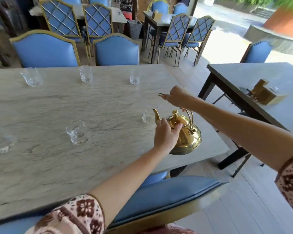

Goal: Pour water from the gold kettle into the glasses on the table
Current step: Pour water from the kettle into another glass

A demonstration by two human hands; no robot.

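Note:
The gold kettle (186, 137) stands near the right end of the marble table (61, 112), its spout pointing left toward a glass (148, 115). My right hand (177, 97) is closed around the kettle's raised handle. My left hand (166, 135) rests on the lid and shoulder of the kettle. Several clear glasses stand on the table: three along the far edge, one far left (31, 76), one far middle (86, 73), one far right (134, 77). A near glass (77, 132) and a blurred one (1, 143) at the left edge are closer to me.
Blue padded chairs (117, 49) line the far side, and one chair back (167, 196) is right below my arms. A second table (264, 76) at right carries a gold box (264, 93). A pale floor gap separates the two tables.

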